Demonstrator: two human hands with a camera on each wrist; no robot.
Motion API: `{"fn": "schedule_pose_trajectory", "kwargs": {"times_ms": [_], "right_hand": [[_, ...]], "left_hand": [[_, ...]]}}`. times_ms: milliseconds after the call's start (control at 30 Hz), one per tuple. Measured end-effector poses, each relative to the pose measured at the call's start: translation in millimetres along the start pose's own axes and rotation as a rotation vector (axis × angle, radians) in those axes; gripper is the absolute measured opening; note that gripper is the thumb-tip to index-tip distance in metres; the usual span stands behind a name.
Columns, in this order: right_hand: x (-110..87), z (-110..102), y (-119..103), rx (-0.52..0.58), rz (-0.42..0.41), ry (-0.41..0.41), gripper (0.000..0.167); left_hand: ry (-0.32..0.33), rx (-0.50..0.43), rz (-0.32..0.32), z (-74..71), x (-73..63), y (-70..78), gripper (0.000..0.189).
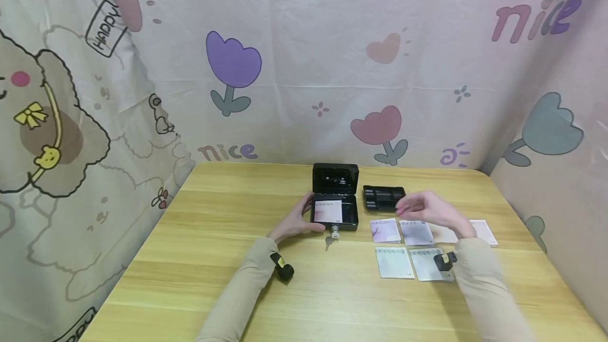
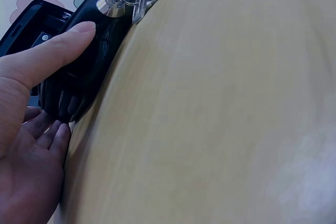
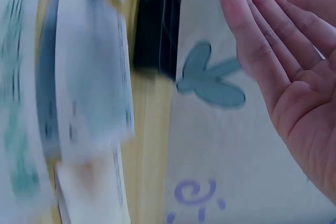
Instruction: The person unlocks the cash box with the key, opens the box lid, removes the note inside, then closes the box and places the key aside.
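A small black cash box [image 1: 349, 214] stands with its lid [image 1: 335, 178] raised. Inside lies a pale pink square paper pad [image 1: 328, 211]. From the box's lock hang keys on a ring [image 2: 140, 4]. My left hand [image 1: 294, 223] holds the box at its left side, the thumb on the front wall and the fingers along the side. Held above the upper row of paper pads, my right hand [image 1: 431, 209] has nothing in it, its fingers loosely extended. Under it are a purple pad [image 1: 383, 230], a blue-grey pad [image 1: 416, 233] and a partly hidden peach pad [image 1: 443, 233].
Right of the box lies a black compartment tray [image 1: 383, 197], close to the right fingertips. A whitish pad [image 1: 484, 232] ends the upper row. Nearer sit two pale green pads [image 1: 394, 263], one partly behind the right wrist's camera. Printed cloth [image 1: 304, 67] hangs behind the wooden table [image 1: 214, 199].
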State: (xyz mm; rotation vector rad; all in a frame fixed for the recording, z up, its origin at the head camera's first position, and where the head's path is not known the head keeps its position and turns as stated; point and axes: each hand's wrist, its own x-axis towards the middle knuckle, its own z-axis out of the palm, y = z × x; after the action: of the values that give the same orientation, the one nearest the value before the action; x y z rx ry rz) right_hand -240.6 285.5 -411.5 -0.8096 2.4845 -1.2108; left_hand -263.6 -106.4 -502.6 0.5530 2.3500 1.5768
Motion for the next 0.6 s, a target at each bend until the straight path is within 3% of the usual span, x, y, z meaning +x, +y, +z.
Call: {"fn": "schedule_pose_trajectory", "kwargs": {"times_ms": [200, 600], "right_hand": [[33.6, 22.9, -7.4, 0.038, -0.044, -0.013, 0.029], [76.6, 56.9, -12.8, -0.013, -0.090, 0.086, 0.026]], "left_hand": [[0.001, 0.005, 0.006, -1.6, -0.4, -0.8, 0.118], [-0.001, 0.011, 0.006, -0.8, -1.1, -0.8, 0.118]]}}
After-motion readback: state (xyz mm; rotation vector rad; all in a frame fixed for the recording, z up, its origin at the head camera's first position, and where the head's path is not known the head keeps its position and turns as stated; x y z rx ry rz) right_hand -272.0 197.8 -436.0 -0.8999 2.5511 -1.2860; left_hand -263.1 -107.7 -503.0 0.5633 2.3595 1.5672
